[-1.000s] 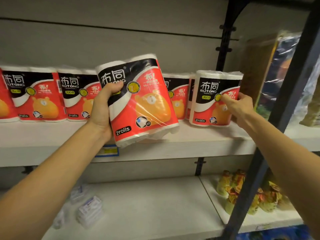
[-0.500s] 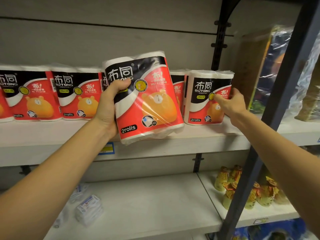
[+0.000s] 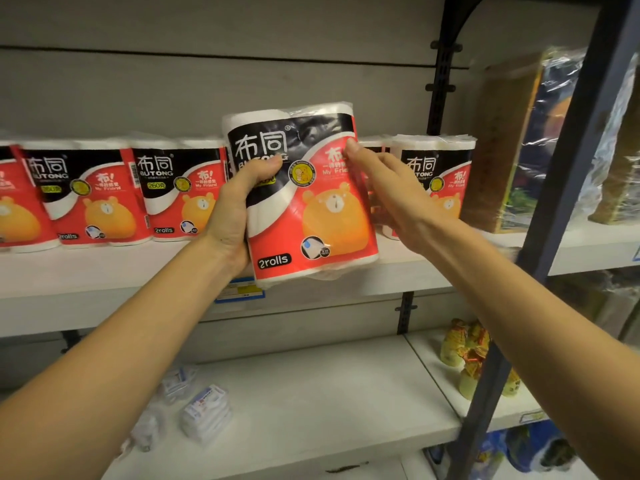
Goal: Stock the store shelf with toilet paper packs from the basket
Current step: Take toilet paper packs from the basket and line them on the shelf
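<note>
**Pack held at shelf front, awaiting placement**

The left hand (image 3: 230, 216) grips a two-roll toilet paper pack (image 3: 304, 195) by its left edge, fingers curled round it, thumb across the black band. The pack is upright and raised in front of the shelf (image 3: 104, 271), its base just above the front lip, not yet set down. The right hand (image 3: 391, 195) lies against the pack's right edge, fingers nearly straight, apparently steadying and steering it. Shelved packs (image 3: 114, 192) stand in a row to the left, and one more pack (image 3: 440, 174) stands to the right. The gap between them is, by judgement, the intended slot. The basket is not in view
</note>
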Motion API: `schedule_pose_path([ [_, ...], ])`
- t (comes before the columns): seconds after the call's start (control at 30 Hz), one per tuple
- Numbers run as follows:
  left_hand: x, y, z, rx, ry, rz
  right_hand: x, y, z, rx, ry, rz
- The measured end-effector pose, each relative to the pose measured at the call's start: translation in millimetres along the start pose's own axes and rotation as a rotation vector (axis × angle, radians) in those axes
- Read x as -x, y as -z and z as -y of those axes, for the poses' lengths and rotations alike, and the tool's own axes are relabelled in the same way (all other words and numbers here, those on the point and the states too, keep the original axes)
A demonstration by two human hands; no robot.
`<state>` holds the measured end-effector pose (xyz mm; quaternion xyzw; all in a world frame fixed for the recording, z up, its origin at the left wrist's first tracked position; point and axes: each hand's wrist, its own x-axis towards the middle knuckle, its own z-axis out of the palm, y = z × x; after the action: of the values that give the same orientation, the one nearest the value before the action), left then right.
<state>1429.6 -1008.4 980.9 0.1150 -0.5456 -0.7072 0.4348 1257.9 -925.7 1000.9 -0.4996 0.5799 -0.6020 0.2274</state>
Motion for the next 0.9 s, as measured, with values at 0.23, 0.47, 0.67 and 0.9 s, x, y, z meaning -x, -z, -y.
schedule_pose_path([
  [0.23,15,19,-14,-0.076,0.022,-0.028,18,-32,3,0.041,0.069,0.058],
  [0.47,6,27,-38,-0.177,-0.064,-0.212,1,-27,-2,-0.074,0.105,-0.186],
  [0.67,9,40,-27,-0.19,0.022,-0.286,-30,-6,-18,-0.054,0.129,-0.372],
  [0.9,7,38,-15,-0.125,0.036,-0.314,-62,-6,-66,0.141,0.013,-0.412],
])
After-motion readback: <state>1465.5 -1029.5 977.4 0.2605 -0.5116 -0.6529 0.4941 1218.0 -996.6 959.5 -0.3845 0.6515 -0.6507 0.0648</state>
